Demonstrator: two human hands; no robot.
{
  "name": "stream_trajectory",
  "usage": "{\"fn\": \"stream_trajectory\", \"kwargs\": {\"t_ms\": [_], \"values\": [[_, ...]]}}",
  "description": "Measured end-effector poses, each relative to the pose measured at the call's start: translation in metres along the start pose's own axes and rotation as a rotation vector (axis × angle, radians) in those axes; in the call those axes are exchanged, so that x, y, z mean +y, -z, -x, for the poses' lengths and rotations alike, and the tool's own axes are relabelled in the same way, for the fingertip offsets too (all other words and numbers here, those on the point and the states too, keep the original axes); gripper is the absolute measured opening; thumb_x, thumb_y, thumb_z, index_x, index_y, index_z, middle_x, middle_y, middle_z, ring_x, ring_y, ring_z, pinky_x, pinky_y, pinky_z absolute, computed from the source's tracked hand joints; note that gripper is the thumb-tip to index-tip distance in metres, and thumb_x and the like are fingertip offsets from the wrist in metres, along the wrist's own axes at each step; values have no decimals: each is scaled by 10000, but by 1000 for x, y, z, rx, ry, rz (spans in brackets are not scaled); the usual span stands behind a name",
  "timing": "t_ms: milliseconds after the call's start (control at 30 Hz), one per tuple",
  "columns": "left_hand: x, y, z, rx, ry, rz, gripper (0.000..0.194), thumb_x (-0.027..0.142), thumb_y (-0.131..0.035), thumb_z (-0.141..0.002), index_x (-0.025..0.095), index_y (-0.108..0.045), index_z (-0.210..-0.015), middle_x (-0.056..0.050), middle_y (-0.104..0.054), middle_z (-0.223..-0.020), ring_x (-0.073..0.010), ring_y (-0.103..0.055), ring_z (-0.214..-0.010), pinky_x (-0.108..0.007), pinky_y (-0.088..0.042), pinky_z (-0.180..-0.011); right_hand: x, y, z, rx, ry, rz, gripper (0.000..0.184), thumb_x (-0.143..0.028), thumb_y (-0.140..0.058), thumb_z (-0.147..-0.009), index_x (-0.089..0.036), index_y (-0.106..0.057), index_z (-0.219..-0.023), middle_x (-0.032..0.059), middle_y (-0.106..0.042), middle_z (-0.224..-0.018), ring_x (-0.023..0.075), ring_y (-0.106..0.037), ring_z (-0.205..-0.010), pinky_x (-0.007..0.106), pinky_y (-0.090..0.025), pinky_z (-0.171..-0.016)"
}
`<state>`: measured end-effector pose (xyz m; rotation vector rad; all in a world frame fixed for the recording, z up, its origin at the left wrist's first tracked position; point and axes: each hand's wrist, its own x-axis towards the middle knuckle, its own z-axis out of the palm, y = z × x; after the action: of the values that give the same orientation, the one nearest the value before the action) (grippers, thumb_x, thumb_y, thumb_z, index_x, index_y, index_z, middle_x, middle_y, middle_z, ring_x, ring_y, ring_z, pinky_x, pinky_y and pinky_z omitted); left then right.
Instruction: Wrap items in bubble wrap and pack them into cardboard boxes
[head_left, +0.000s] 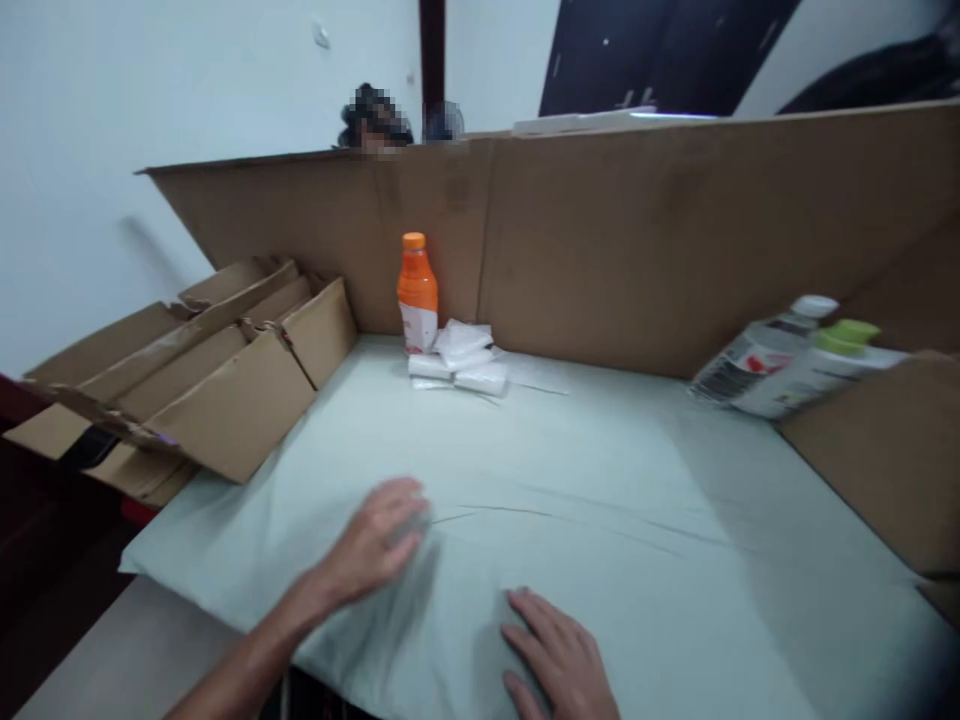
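My left hand (379, 535) is over the near part of the pale green cloth (637, 610), slightly blurred, its thumb apart from the fingers and nothing in its grip. Close to the front edge, my right hand (559, 655) has its fingers spread on or just above the cloth, also holding nothing. A small pile of folded clear plastic packets (461, 360) lies farther back. Right behind it stands an orange bottle (418, 290) with an orange cap and a white label.
Cardboard dividers (232, 400) stand at the left edge. A tall cardboard wall (600, 240) runs along the back. At the right, a clear plastic bottle (757, 355) and a white bottle with a green cap (814, 375) lean together. Beyond the wall, a person's head (373, 120) shows.
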<state>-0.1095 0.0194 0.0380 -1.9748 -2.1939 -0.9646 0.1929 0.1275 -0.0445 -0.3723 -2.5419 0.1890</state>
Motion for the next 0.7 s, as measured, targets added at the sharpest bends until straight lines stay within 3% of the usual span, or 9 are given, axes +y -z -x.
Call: {"fn": "stream_trajectory", "kwargs": {"t_ms": [100, 167, 267, 367, 467, 700], "values": [[-64, 87, -8, 358, 247, -236, 352, 277, -547, -896, 176, -664, -1212, -174, -612, -1397, -337, -464, -1407, -611, -338, -1175, -21, -16, -20, -54, 69, -65, 348, -180, -609, -860, -253, -700, -1188, 82, -681, -1367, 276, -662, -1231, 402, -571, -934], [-100, 136, -12, 520, 353, -374, 452, 274, -563, -888, 129, -598, -1314, -226, -513, -1488, -399, -321, -1487, -684, -179, -1197, -25, -20, -26, -57, 39, -100, 339, -179, -607, -867, -258, -697, -1183, 87, -689, -1353, 289, -669, -1220, 419, -583, -924], [-137, 173, -14, 496, 467, -656, 496, 230, -530, -862, 111, -581, -1341, -233, -663, -1260, -407, -578, -1228, -633, -384, -1060, -25, -22, -27, -66, -15, -148, 346, -200, -609, -876, -274, -678, -1207, 98, -695, -1339, 318, -675, -1210, 471, -603, -907], [-150, 171, -10, 406, 478, -677, 415, 176, -454, -861, 160, -653, -1225, -167, -733, -1020, -329, -671, -888, -496, -493, -850, -27, -21, -23, -79, -53, -181, 398, -201, -608, -873, -307, -665, -1253, 96, -689, -1346, 341, -677, -1206, 512, -613, -896], [-137, 153, -2, 431, 349, -608, 350, 174, -434, -881, 173, -685, -1124, -152, -742, -970, -311, -677, -856, -460, -491, -834, -30, -19, -20, -69, -88, -207, 457, -199, -610, -882, -335, -639, -1317, 88, -676, -1369, 341, -667, -1227, 519, -612, -923], [-45, 118, 19, 370, -78, -252, 287, 151, -577, -835, 276, -730, -1043, -37, -769, -906, -245, -708, -840, -423, -549, -866, -29, -4, -38, 26, -213, -135, 660, -244, -600, -918, -334, -403, -1541, 97, -702, -1310, 313, -708, -1139, 492, -626, -907]]}}
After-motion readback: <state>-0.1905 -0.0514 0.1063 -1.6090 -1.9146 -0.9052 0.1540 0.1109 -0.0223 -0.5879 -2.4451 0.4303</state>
